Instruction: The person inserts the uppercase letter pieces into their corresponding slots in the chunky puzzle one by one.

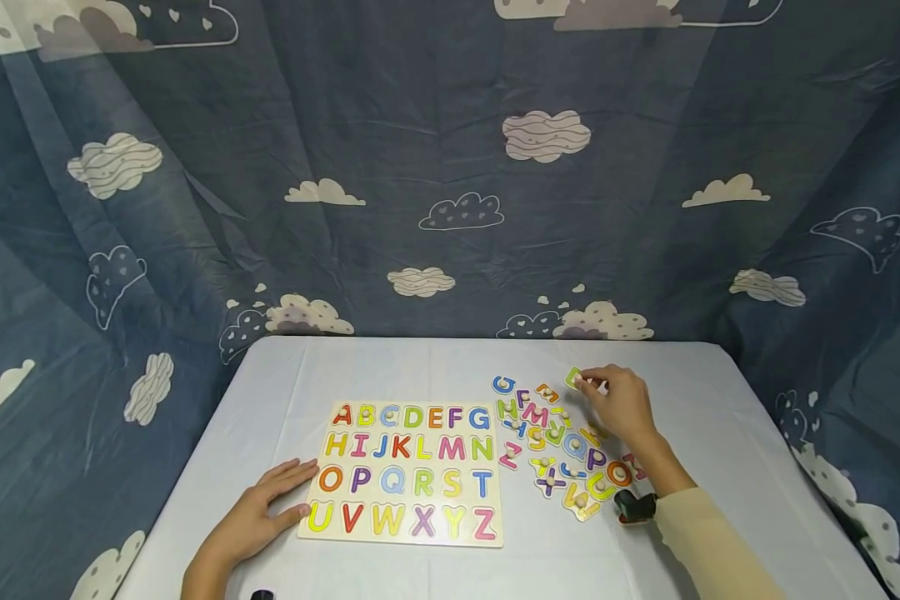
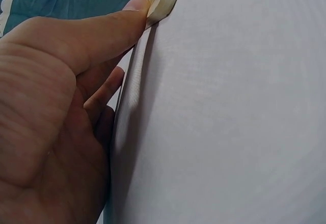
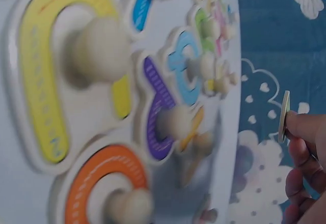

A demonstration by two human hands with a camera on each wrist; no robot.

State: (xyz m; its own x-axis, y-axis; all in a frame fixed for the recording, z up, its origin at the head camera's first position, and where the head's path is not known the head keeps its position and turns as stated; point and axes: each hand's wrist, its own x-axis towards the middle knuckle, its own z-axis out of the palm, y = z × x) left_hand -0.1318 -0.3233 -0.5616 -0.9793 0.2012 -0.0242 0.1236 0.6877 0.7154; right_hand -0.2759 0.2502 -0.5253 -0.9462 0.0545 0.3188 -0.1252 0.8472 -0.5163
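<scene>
A pale wooden alphabet board (image 1: 401, 537) with rows of coloured letters lies on the white table. My left hand (image 1: 258, 512) rests at its left edge, fingers fairly straight; in the left wrist view, the thumb (image 2: 119, 25) touches the board's side. Above the far side of the loose pieces, my right hand (image 1: 621, 408) pinches a green letter piece (image 1: 572, 377) between thumb and fingers. The right wrist view shows this letter piece (image 3: 284, 116) edge-on, so its letter cannot be read there. Loose knobbed letters, among them an orange O (image 1: 619, 474) and purple P (image 1: 596, 459), lie below that hand.
The loose letters are scattered right of the board, some close together or overlapping, with a pink Z (image 1: 510, 455) nearest it. A dark object (image 1: 634, 506) is at the right wrist. A small black item (image 1: 262, 595) shows at the front edge. Cloud-patterned cloth (image 1: 435, 250) hangs behind the table.
</scene>
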